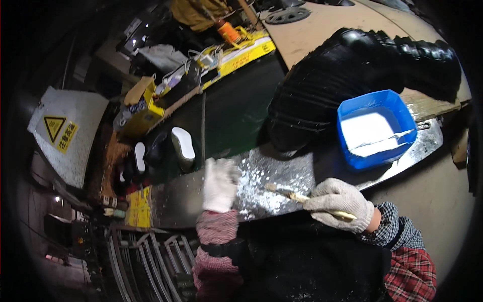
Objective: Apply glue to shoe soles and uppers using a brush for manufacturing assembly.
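Head view: just before the angular blue plastic tub (366, 161), the knit-gloved right hand (339, 204) closes round a slender paintbrush (298, 197). Left of the tub, the left hand (220, 185) half-curls, any hold unclear.

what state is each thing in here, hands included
right hand: gloved, closed around the brush
brush: held, bristles pointing left over the metal plate
left hand: gloved, over the plate, nothing visible in it
metal plate: spattered with white
blue tub: open, partly filled
white substance: in the tub, some smeared on its walls
black pieces: nested in a curved stack
white-soled shoes: soles facing the camera
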A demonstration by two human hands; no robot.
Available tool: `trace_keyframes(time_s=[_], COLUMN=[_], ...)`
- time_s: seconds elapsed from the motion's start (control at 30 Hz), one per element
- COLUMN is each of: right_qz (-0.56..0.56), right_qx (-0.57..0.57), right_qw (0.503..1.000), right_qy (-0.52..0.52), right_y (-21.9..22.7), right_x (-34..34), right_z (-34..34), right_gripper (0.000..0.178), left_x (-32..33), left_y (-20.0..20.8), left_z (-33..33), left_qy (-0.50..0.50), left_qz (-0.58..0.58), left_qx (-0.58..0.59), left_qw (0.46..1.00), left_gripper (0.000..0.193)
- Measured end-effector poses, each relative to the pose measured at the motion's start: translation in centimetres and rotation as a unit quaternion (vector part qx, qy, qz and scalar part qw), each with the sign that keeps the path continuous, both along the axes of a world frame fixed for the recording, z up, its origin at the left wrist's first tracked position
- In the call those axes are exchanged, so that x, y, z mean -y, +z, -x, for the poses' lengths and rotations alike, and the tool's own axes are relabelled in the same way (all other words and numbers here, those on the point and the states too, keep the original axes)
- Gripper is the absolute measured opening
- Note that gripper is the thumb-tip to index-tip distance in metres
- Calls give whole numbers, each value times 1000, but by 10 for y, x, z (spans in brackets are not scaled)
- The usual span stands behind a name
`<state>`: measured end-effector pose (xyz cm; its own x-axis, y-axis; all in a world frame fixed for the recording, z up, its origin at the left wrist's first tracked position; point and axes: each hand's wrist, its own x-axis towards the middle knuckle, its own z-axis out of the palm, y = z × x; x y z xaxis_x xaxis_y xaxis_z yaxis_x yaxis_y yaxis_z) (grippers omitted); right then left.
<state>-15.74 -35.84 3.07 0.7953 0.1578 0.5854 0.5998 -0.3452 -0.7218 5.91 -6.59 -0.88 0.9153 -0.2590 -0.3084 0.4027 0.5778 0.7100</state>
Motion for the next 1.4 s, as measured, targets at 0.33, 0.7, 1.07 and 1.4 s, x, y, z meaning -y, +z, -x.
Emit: trace_keyframes(time_s=[0.33,0.7,1.07,1.4], right_qz=[30,145,-6,-122], right_qx=[24,-136,-50,-102], right_qw=[996,887,926,983], right_qy=[-75,-417,-374,96], right_y=[25,68,70,50], right_x=[40,129,48,-150], right_z=[51,5,40,-107], right_gripper=[32,21,10,31], left_x=[163,-80,-186,-97], left_y=[36,45,-51,-36], left_z=[-7,101,213,171], left_qy=[-51,163,59,119], left_qz=[-299,119,74,-31], left_qx=[-81,49,-90,121], left_qw=[950,978,991,985], left_gripper=[50,35,39,38])
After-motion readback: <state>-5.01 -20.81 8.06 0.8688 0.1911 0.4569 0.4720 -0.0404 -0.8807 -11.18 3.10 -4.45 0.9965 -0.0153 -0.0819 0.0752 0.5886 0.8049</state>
